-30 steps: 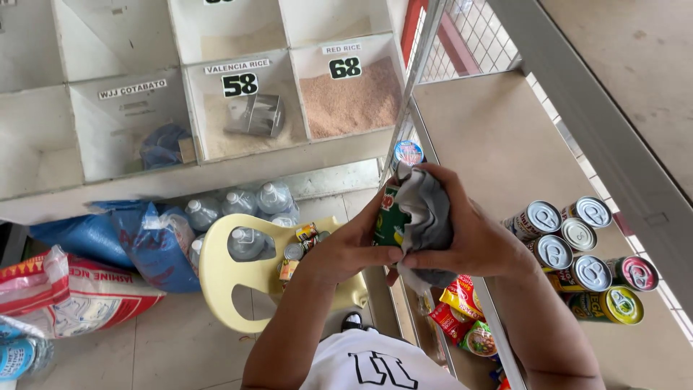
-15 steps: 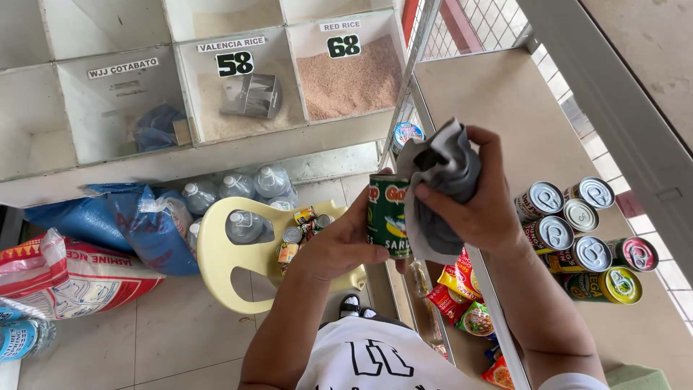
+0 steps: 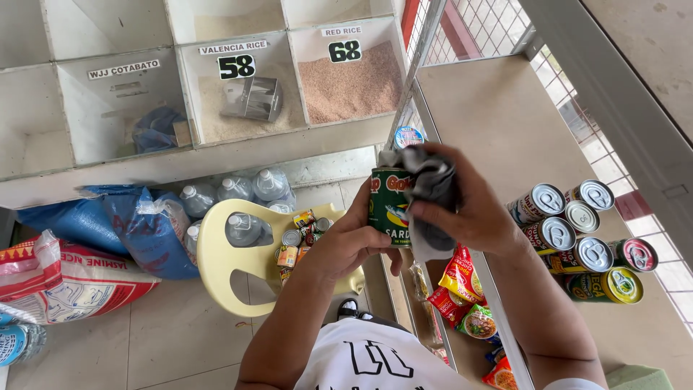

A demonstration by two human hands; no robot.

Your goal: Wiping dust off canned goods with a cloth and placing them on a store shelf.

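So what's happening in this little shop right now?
A person stands at a shelf, holding a green can upright in the left hand. The right hand presses a grey cloth against the can's top and side. More cans stand grouped on the shelf to the right. Below, a yellow plastic chair holds small cans and a water bottle, with rice bins behind.

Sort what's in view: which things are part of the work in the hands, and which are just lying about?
In hand:
- green can, gripped by the left hand
- grey cloth, pressed on the can by the right hand
- cans on the shelf, same kind of goods

Lying about:
- yellow chair
- water bottles
- rice bins
- snack packets
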